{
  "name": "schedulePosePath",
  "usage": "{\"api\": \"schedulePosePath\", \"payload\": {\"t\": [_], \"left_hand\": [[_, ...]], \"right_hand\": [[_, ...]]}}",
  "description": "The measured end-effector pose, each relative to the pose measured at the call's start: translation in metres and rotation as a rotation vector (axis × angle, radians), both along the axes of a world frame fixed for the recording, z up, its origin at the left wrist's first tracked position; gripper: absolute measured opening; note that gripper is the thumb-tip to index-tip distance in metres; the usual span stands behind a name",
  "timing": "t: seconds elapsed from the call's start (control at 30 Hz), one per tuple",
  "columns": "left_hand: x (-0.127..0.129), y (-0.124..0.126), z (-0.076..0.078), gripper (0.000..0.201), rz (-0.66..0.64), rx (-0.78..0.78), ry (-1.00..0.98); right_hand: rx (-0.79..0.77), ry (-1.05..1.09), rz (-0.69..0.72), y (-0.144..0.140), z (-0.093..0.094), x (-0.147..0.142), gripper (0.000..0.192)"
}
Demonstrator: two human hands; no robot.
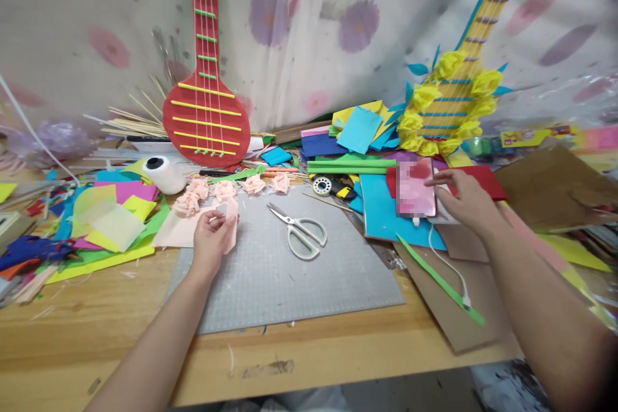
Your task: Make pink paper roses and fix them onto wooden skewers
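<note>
Left hand (212, 233) pinching pink paper (232, 224), right hand (466, 198) loosely spread, apparently touching phone (423, 192)

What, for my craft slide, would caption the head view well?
Left hand holding pale pink paper, right hand at a phone, scissors lying between them on a grey mat.

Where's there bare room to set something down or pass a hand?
The mat is largely bare in front of the scissors and between them and the left hand. The table strip before it is mostly bare too. Crowded: the mat's back edge, with roses and tape; its right, with phone and blue sheet.
</note>
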State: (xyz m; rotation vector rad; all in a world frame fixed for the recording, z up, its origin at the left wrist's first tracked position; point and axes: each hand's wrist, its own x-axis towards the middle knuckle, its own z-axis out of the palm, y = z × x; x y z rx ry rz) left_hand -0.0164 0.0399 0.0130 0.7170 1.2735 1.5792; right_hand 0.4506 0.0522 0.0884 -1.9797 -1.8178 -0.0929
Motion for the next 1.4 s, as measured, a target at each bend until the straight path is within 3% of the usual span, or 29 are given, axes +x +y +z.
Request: {"api": "schedulePosePath", "payload": {"t": [0.13,0.33,0.47,0.63,0.97,1.4], "left_hand": [[0.000,0.000,-0.001,0.044,0.004,0.001,0.005],[0.000,0.001,0.000,0.045,-0.003,0.005,-0.015],[0.000,0.001,0.001,0.045,-0.013,-0.003,-0.016],[-0.002,0.000,-0.001,0.044,-0.035,0.000,-0.025],[-0.002,-0.003,0.002,0.046,-0.032,-0.016,-0.034],[-0.003,-0.003,-0.001,0.045,-0.022,-0.001,-0.043]], "right_hand": [[-0.061,-0.089,0.030,0.015,-0.006,-0.003,0.025],[-0.014,-0.214,0.081,0.034,-0.018,-0.011,0.046],[0.045,-0.167,0.078,0.021,-0.013,-0.020,0.035],[0.089,-0.101,-0.046,-0.002,-0.008,-0.030,0.026],[0.032,-0.340,0.077,0.004,-0.035,-0.029,0.036],[0.073,-0.420,-0.141,-0.009,-0.020,-0.027,0.030]]}}
